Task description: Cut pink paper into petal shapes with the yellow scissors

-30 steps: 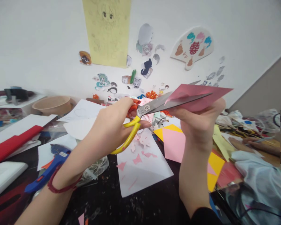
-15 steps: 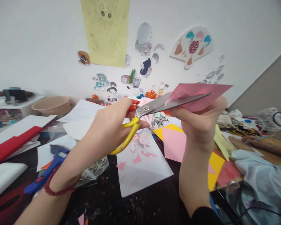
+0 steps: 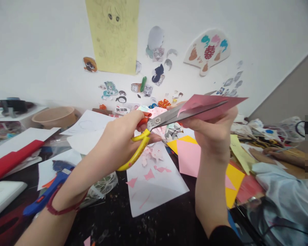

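Your pink paper (image 3: 218, 111) is held up off the counter (image 3: 113, 218), against the wall (image 3: 53, 51) beyond its back edge, between the parted blades (image 3: 169, 116) of your scissors (image 3: 157, 120); its pointed left end looks already cut into, with most of it apparently left uncut. Your left hand (image 3: 123, 131) has its fingers looped, half open, through the handles (image 3: 136, 157), while your right hand (image 3: 215, 133) pinches the paper from below. Between you and the counter's back edge, pink scraps (image 3: 149, 175), probably finished offcuts, lie on a white sheet (image 3: 159, 194).
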A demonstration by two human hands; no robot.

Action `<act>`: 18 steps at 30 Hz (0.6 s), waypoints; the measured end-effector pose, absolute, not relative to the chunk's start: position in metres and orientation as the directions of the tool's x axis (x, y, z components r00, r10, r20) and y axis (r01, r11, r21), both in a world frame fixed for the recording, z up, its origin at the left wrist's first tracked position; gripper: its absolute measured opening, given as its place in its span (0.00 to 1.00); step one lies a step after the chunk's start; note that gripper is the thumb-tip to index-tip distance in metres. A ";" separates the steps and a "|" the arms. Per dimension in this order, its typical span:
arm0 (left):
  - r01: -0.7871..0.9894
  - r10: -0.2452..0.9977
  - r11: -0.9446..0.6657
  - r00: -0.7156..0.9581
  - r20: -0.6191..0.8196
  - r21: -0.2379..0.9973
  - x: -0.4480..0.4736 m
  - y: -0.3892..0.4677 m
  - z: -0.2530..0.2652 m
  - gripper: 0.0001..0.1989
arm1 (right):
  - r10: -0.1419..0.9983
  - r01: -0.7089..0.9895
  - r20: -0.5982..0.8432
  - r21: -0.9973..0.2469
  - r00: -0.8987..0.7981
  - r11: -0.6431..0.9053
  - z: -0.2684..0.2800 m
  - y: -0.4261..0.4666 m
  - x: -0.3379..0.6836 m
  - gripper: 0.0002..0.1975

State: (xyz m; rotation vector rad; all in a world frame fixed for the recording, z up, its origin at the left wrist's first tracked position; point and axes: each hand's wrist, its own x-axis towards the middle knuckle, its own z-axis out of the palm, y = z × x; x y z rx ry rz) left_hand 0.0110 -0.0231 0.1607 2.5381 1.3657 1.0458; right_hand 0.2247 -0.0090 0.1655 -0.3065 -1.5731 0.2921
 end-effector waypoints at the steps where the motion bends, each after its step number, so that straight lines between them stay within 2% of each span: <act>1: 0.716 0.763 -0.598 0.371 0.530 0.360 0.011 -0.023 0.161 0.19 | 0.396 0.014 0.918 -0.396 -0.018 0.918 0.166 -0.010 0.225 0.10; 5: 0.738 0.755 -0.590 0.361 0.548 0.328 0.012 -0.025 0.162 0.20 | 0.433 -0.006 0.901 -0.433 -0.026 0.901 0.166 -0.011 0.225 0.09; 18: 0.757 0.712 -0.600 0.359 0.603 0.258 0.012 -0.027 0.160 0.18 | 0.373 -0.034 0.925 -0.376 -0.064 0.926 0.165 -0.008 0.227 0.06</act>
